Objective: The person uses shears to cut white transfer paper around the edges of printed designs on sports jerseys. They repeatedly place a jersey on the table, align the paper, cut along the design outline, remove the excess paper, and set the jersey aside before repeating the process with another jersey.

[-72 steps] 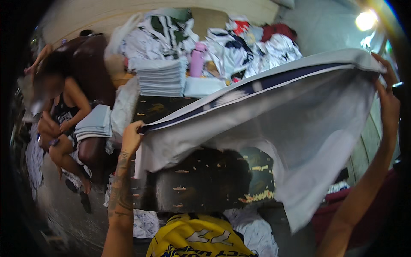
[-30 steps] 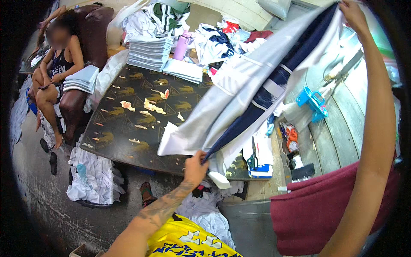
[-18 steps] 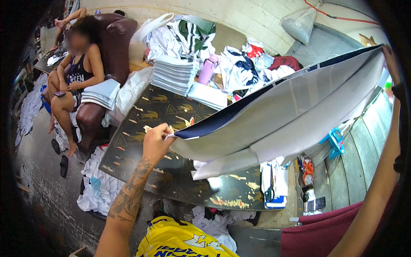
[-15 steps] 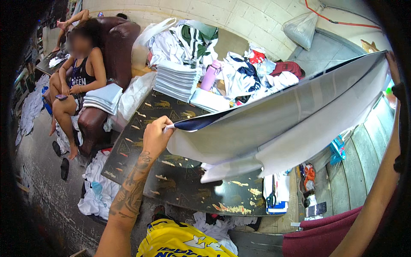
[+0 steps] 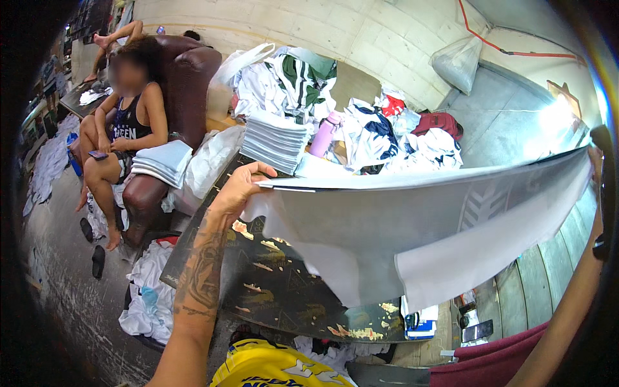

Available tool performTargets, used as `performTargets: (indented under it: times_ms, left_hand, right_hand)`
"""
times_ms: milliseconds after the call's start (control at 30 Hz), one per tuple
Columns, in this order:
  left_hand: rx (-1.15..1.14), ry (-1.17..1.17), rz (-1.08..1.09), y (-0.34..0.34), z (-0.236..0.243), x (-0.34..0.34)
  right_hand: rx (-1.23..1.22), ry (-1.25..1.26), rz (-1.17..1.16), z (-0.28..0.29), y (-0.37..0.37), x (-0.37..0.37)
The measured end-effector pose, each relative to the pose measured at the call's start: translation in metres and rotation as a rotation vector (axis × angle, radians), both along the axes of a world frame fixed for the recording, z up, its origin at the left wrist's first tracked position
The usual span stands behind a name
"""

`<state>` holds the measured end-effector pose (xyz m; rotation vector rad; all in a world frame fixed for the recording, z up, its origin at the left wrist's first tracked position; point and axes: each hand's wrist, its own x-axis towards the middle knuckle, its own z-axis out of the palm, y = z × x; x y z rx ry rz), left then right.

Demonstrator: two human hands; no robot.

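A large piece of white-and-grey fabric [image 5: 387, 213] with a dark edge is stretched in the air over the black table [image 5: 284, 290]. My left hand [image 5: 240, 192] pinches its upper left corner. At the far right rim, my right hand [image 5: 596, 164] grips the opposite upper corner; its fingers are partly lost in the dark edge of the picture. The fabric's lower part hangs down in loose folds, and a faint pattern shows through at the right. Behind the fabric stand a stack of folded white cloths [image 5: 274, 142] and a lilac bottle [image 5: 324, 134].
Heaps of white, green and navy garments [image 5: 290, 77] lie at the table's back. A person sits at left on a maroon armchair [image 5: 187, 84], with folded cloths [image 5: 161, 161] on its arm. More garments [image 5: 151, 284] lie on the floor. A phone [image 5: 477, 331] lies lower right.
The fabric's upper edge, slanting up to the right before, is now nearer level. Its right end has come down, and its lower part hangs further down over the table.
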<state>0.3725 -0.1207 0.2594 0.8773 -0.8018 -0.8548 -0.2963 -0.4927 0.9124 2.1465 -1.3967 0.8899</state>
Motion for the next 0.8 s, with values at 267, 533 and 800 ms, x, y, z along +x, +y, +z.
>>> performTargets:
  times_ms: [267,533,800]
  left_hand:
    - [-0.064,-0.304,0.404,0.046,0.091,-0.019]
    - [-0.078,-1.037,0.865,0.097,0.151,-0.032]
    - [0.204,-1.626,1.436,0.253,0.240,0.095]
  right_hand:
    - [0.103,-0.438,0.314,-0.158,-0.072,-0.177]
    - [0.250,-0.552,0.330,-0.351,-0.034,-0.244]
    - [0.762,-0.505,0.763,-0.459,0.202,-0.135]
